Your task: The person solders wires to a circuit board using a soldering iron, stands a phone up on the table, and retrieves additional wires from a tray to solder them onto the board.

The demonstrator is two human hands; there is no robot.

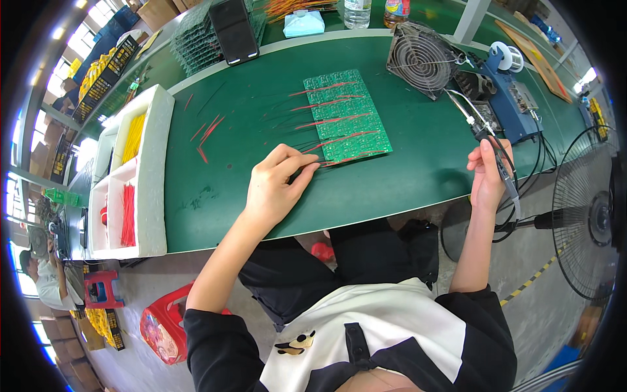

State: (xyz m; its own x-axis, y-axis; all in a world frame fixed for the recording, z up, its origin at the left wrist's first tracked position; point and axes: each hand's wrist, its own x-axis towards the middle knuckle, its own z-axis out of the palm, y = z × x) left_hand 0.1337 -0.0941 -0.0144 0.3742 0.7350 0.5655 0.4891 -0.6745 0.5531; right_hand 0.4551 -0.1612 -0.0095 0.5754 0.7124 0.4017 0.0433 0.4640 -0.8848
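Observation:
A green circuit board panel (346,108) lies on the green bench mat, with several thin red wires (349,119) across it and dark wires trailing off its left side. At the panel's near left corner, my left hand (277,183) is closed, thumb and forefinger pinched on a thin wire; the wire's end between the fingertips is hidden. To the right, my right hand (491,173) grips a soldering iron (503,163) with a bent metal feed tube at its upper end. The iron is held up off the panel, near the bench's front edge.
A white foam tray (163,196) at left holds yellow and red wires. Loose red wires (209,130) lie beside it. Behind are stacked boards (196,42), a phone (234,32), bottles and a small fan (423,59). A blue solder feeder (513,95) stands right.

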